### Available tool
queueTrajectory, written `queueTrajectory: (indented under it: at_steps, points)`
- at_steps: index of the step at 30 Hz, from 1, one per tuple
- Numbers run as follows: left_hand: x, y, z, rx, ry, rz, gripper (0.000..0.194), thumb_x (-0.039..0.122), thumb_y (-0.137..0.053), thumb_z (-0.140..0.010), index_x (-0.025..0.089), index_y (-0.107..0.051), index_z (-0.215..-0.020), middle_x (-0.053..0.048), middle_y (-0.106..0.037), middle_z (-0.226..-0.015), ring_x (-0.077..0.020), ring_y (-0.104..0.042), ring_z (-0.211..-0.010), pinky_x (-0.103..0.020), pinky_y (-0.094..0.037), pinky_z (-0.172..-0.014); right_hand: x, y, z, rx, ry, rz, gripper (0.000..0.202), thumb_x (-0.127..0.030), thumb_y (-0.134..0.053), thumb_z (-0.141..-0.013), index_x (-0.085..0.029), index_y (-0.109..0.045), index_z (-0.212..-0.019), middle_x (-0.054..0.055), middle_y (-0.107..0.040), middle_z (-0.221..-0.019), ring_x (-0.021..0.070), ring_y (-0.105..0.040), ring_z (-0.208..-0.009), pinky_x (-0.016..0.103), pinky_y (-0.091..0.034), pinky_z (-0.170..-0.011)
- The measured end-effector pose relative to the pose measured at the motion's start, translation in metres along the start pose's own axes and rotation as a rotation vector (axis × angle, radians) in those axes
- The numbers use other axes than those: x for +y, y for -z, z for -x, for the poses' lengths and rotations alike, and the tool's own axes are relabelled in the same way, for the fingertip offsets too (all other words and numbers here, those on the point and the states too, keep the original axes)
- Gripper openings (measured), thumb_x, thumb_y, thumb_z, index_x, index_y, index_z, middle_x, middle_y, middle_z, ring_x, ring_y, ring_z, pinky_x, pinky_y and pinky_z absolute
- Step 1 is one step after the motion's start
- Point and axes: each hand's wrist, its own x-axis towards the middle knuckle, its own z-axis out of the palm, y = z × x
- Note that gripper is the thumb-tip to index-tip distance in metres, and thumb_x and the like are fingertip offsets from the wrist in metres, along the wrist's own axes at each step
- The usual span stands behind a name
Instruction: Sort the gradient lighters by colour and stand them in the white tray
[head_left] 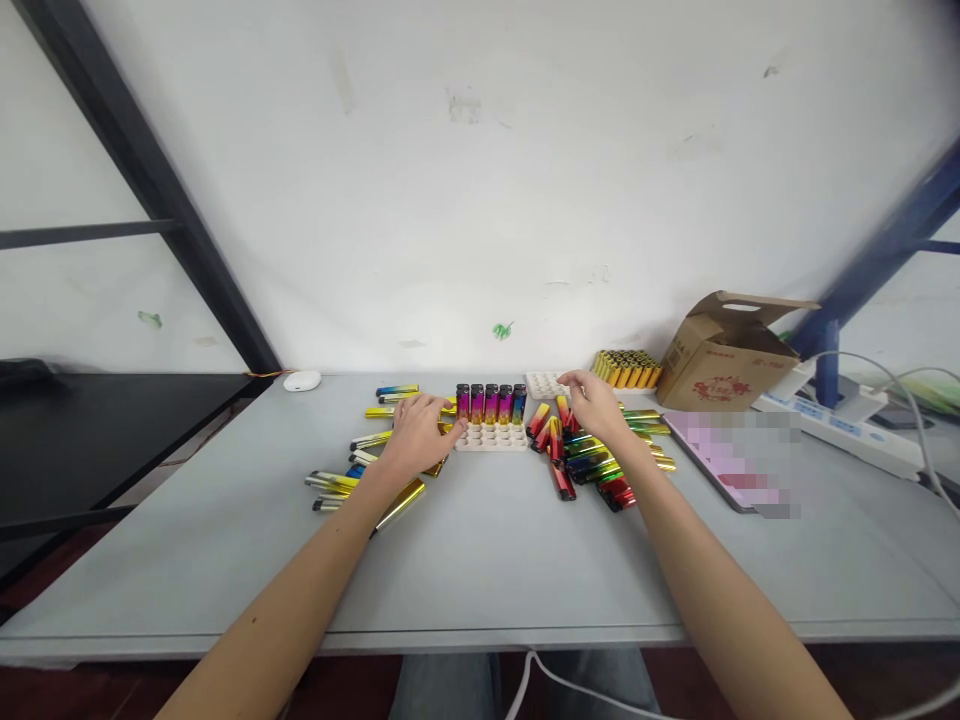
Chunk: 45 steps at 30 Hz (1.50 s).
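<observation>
A white tray (492,438) with rows of holes stands mid-table, with several purple-and-orange lighters (491,403) and a blue one upright in its back rows. Just left of it, my left hand (420,432) reaches over yellow and silver lighters, thumb near the tray's edge; what lies under its fingers is hidden. My right hand (596,405) is above the right-hand pile, by a second white tray (546,385), its fingers bent and their tips close together; I cannot make out anything in them. Red-and-yellow lighters (555,440) and green-gold lighters (592,460) lie below it.
Yellow lighters (628,368) stand packed at the back right beside an open cardboard box (724,360). A pink flat item (731,460) lies at the right, near a power strip (847,430) with cables. A white case (302,381) sits at the back left.
</observation>
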Motion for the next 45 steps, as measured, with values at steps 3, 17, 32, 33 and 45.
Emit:
queueTrajectory:
  at_steps: [3, 17, 32, 33, 45]
  points:
    - [0.000, -0.003, 0.003, -0.009, -0.018, -0.060, 0.048, 0.054, -0.051, -0.083, 0.017, -0.064, -0.110, -0.014, -0.061, -0.117, -0.0367, -0.037, -0.130, -0.056, -0.026, -0.108, 0.006, 0.003, 0.000, -0.092, -0.081, 0.083, 0.038, -0.008, -0.037, -0.081, -0.015, -0.066, -0.104, 0.011, -0.070, -0.110, 0.0240, -0.062, -0.105, 0.034, -0.044, -0.091]
    - [0.000, -0.006, 0.004, -0.075, 0.041, -0.012, 0.042, 0.050, -0.040, -0.091, 0.020, -0.062, -0.111, -0.013, -0.057, -0.123, -0.0346, -0.031, -0.134, -0.061, -0.017, -0.110, 0.041, 0.020, 0.006, -0.213, -0.317, 0.381, 0.050, -0.005, -0.048, -0.070, -0.019, -0.066, -0.115, 0.009, -0.070, -0.114, 0.0261, -0.063, -0.108, 0.032, -0.046, -0.087]
    - [0.004, -0.003, 0.003, -0.061, 0.049, 0.032, 0.046, 0.045, -0.040, -0.091, 0.018, -0.050, -0.128, -0.014, -0.058, -0.122, -0.0324, -0.039, -0.128, -0.054, -0.023, -0.107, 0.054, 0.008, 0.007, -0.160, -0.239, 0.431, 0.039, -0.017, -0.050, -0.078, -0.019, -0.070, -0.112, 0.014, -0.069, -0.112, 0.0271, -0.063, -0.104, 0.036, -0.046, -0.087]
    - [0.004, -0.003, 0.003, -0.065, 0.051, 0.033, 0.048, 0.045, -0.040, -0.091, 0.018, -0.048, -0.130, -0.015, -0.058, -0.123, -0.0326, -0.039, -0.129, -0.054, -0.023, -0.107, 0.054, 0.008, 0.007, -0.157, -0.232, 0.435, 0.037, -0.019, -0.051, -0.079, -0.019, -0.071, -0.110, 0.013, -0.069, -0.111, 0.0270, -0.063, -0.104, 0.036, -0.045, -0.087]
    - [0.004, 0.000, 0.003, -0.072, 0.068, 0.061, 0.056, 0.047, -0.036, -0.093, 0.014, -0.035, -0.139, -0.017, -0.056, -0.123, -0.0327, -0.041, -0.128, -0.051, -0.026, -0.106, 0.050, 0.007, 0.009, -0.174, -0.229, 0.420, 0.026, -0.029, -0.050, -0.087, -0.019, -0.068, -0.103, 0.012, -0.071, -0.102, 0.0289, -0.063, -0.101, 0.041, -0.041, -0.088]
